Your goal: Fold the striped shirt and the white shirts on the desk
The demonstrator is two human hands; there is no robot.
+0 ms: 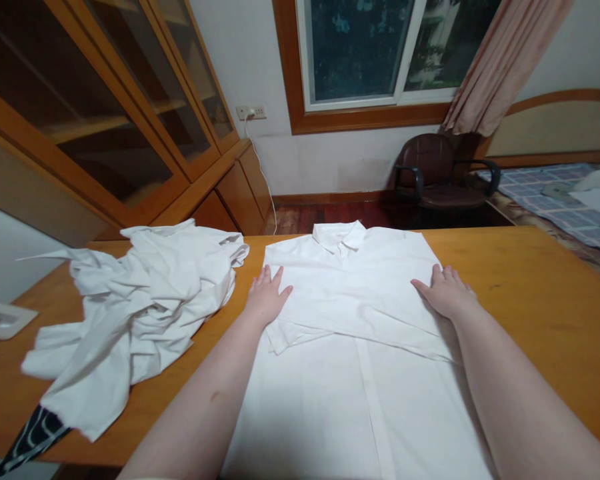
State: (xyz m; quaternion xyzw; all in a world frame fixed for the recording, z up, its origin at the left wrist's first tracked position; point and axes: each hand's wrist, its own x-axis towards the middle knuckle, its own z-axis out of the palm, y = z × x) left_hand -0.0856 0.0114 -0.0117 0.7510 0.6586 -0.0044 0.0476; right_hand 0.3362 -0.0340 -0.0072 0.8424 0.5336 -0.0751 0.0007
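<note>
A white collared shirt (325,393) lies on the wooden table, its collar at the far edge and its sleeves folded across the chest. On the shirt's left side edge rests my left hand (269,295), fingers spread and thumb pointing inward. My right hand (446,289) lies on the opposite side edge, palm down with the fingers stretched out. Both hands touch the cloth without gripping it. The shirt's lower part runs toward me between my forearms and out of view at the bottom.
A crumpled heap of white cloth (150,293) lies left on the table (540,313), with a black patterned piece (35,433) hanging at the near edge. A white object (5,320) sits far left. Beyond are a glass-door cabinet (205,180), a brown armchair (437,170) and a bed (555,193).
</note>
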